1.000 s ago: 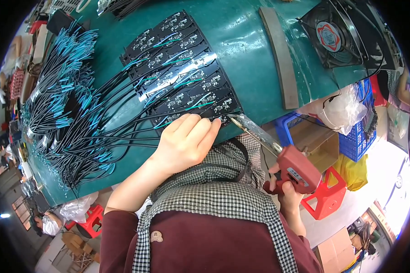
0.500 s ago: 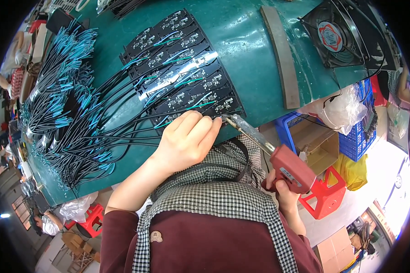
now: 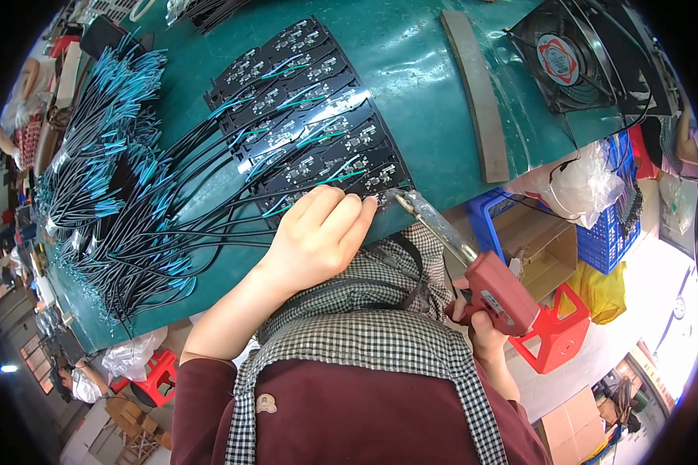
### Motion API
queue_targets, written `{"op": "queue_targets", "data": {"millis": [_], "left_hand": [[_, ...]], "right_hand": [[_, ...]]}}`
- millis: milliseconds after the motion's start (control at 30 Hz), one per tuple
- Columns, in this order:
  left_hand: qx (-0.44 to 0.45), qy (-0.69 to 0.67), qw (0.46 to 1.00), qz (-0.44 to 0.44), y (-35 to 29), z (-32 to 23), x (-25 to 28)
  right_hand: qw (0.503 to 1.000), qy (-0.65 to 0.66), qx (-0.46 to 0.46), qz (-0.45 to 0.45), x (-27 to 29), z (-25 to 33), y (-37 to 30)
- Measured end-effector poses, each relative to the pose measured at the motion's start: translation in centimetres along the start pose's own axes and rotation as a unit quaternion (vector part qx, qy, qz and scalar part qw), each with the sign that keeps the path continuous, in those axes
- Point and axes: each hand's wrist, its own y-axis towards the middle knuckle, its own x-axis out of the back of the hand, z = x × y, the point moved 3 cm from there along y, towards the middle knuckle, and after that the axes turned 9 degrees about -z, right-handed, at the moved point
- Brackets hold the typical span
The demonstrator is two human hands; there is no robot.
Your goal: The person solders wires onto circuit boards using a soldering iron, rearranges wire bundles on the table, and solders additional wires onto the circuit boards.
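My left hand (image 3: 316, 232) is closed in a pinch at the near edge of a panel of black circuit boards (image 3: 363, 141). What its fingertips grip is hidden beneath them. In my right hand (image 3: 485, 335) is a dark red pistol-shaped soldering gun (image 3: 502, 294), its long metal barrel pointing up and left. The gun's tip is by the panel's near right corner, a little apart from my left fingertips. Black cables (image 3: 198, 203) with blue and green wire ends run from the left onto the boards.
A large heap of black cables with blue ends (image 3: 120, 174) covers the left of the green table (image 3: 419, 93). At right lie a grey strip (image 3: 477, 97) and a fan (image 3: 562, 60). Below the edge are a blue crate (image 3: 485, 213), a cardboard box (image 3: 547, 244) and a red stool (image 3: 558, 333).
The soldering gun has shifted slightly right, and its tip has drawn away from my left fingertips. My left hand stays nearly where it was, still pinched.
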Motion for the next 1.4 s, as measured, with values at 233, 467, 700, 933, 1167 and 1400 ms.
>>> {"op": "queue_targets", "data": {"millis": [233,467,700,933,1167,1400], "left_hand": [[0.002,0.013,1.000,-0.008,0.2,-0.1,0.0],[-0.063,0.016,0.996,-0.068,-0.3,-0.7,0.1],[-0.072,-0.001,0.997,-0.041,-0.3,-0.9,0.0],[-0.066,0.004,0.997,-0.039,-0.5,-0.9,-0.2],[-0.055,-0.008,0.998,-0.028,-0.5,-0.8,-0.2],[-0.047,-0.014,0.998,-0.026,-0.4,-0.8,-0.3]], "right_hand": [[1.000,0.004,0.013,-0.001,-0.1,0.3,-0.2],[0.999,-0.021,0.004,-0.032,0.5,0.0,-0.6],[1.000,0.010,0.011,0.015,0.5,-0.2,-0.5],[0.998,-0.055,0.009,-0.014,-0.1,0.0,-0.4],[1.000,-0.020,-0.015,0.006,1.9,-1.6,-1.1],[0.988,-0.149,0.012,0.021,2.0,-1.8,-1.1]]}}
